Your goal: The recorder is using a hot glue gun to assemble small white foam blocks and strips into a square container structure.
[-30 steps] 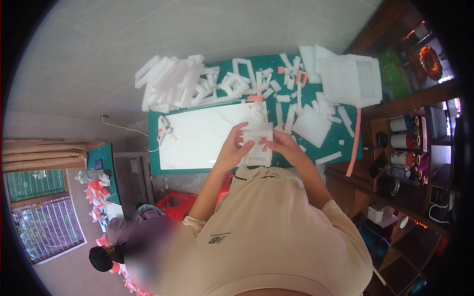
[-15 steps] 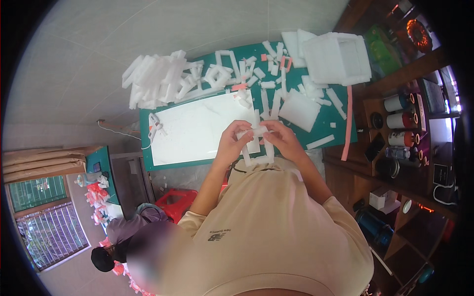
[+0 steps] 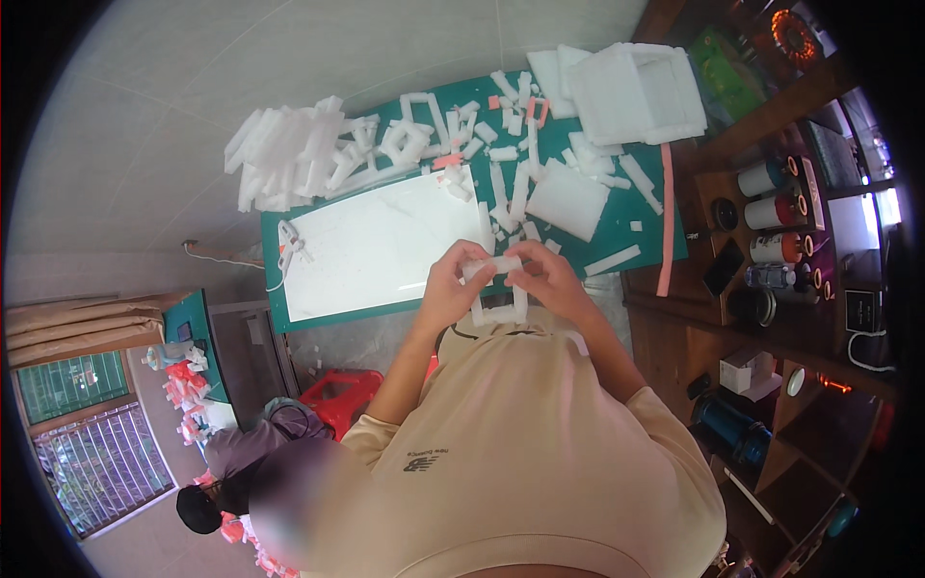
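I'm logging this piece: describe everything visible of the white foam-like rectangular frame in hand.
The white foam-like rectangular frame has four straight bars around an open middle. The bare left hand and bare right hand hold its far bar near the ends, hiding parts. Its near side overlaps the beige cloth shirt in view; contact is unclear.

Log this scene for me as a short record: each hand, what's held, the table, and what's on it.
Left hand: pinching the white foam frame
Right hand: pinching the same frame
Held frame: four-sided, open middle
Table: green top
On table, left: foam pile; glue gun
On table, middle: white board
On table, right: white foam box; pink strip
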The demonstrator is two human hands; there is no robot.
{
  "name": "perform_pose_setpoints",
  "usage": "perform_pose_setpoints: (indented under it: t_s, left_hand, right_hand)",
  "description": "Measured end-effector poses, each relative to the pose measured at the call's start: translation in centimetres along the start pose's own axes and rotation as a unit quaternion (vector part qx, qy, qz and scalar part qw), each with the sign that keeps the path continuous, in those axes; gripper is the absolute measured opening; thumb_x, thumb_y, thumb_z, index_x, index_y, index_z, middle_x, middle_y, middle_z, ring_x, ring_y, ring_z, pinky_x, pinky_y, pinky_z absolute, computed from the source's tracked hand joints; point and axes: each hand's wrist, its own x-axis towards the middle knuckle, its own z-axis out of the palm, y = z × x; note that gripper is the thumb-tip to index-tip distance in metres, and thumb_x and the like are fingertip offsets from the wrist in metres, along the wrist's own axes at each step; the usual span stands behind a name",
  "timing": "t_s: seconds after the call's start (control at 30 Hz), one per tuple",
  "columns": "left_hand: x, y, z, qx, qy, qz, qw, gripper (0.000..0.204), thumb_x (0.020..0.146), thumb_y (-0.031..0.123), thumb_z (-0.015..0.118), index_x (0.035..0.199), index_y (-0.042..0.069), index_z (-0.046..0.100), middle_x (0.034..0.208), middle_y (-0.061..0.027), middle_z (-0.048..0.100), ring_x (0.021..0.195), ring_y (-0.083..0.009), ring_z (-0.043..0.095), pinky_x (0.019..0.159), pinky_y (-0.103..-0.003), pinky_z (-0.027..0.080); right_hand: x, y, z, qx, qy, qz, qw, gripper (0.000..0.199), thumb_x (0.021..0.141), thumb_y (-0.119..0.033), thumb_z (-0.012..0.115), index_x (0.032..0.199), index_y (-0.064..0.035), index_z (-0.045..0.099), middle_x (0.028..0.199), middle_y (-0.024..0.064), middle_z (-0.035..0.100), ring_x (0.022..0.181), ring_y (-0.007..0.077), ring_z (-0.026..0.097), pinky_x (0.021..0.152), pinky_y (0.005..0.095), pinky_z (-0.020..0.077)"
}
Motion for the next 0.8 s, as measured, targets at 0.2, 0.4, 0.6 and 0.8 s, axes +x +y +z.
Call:
perform_pose_setpoints:
  t_s: [0.2, 0.4, 0.6, 0.8]
  left_hand:
    - [-0.5, 0.1, 0.7, -0.058, -0.044, -0.006, 0.997, 0.018, 0.084, 0.004, 0.065, 0.096, 0.003, 0.052, 0.09, -0.0034, 0.059, 0.086, -0.0093, 0.054, 0.075, -0.024, 0.042]
    - [-1.7, 0.2, 0.7, -0.122, -0.064, -0.037, 0.99, 0.019, 0.084, 0.0, 0.063, 0.096, 0.003, 0.05, 0.094, -0.0058, 0.059, 0.092, -0.0117, 0.054, 0.08, -0.025, 0.042]
    - [-2.7, 0.7, 0.6, -0.154, -0.061, -0.034, 0.986, 0.018, 0.083, -0.002, 0.062, 0.093, 0.004, 0.049, 0.097, -0.007, 0.059, 0.092, -0.0123, 0.054, 0.08, -0.025, 0.043]
    - [-3.8, 0.8, 0.5, -0.182, -0.07, -0.048, 0.98, 0.017, 0.084, -0.002, 0.062, 0.092, 0.005, 0.048, 0.098, -0.0082, 0.06, 0.092, -0.0135, 0.055, 0.081, -0.027, 0.045]
  right_hand:
    - [-0.9, 0.4, -0.2, 0.078, -0.016, 0.029, 0.996, 0.02, 0.092, -0.009, 0.054, 0.109, 0.0011, 0.051, 0.099, 0.0083, 0.059, 0.083, 0.0159, 0.064, 0.074, 0.0265, 0.0499]
    - [-1.8, 0.6, -0.2, 0.11, -0.052, 0.023, 0.992, 0.018, 0.095, -0.01, 0.051, 0.109, 0.0008, 0.051, 0.099, 0.0098, 0.06, 0.083, 0.0167, 0.065, 0.075, 0.0275, 0.0506]
    - [-2.3, 0.1, 0.2, 0.132, -0.078, 0.01, 0.988, 0.018, 0.096, -0.011, 0.049, 0.11, 0.0001, 0.051, 0.099, 0.0103, 0.061, 0.084, 0.0166, 0.064, 0.075, 0.0281, 0.0509]
    - [-3.2, 0.0, 0.8, 0.131, -0.082, 0.013, 0.988, 0.016, 0.096, -0.011, 0.049, 0.107, 0.0, 0.05, 0.097, 0.0085, 0.059, 0.082, 0.0151, 0.064, 0.075, 0.0273, 0.0504]
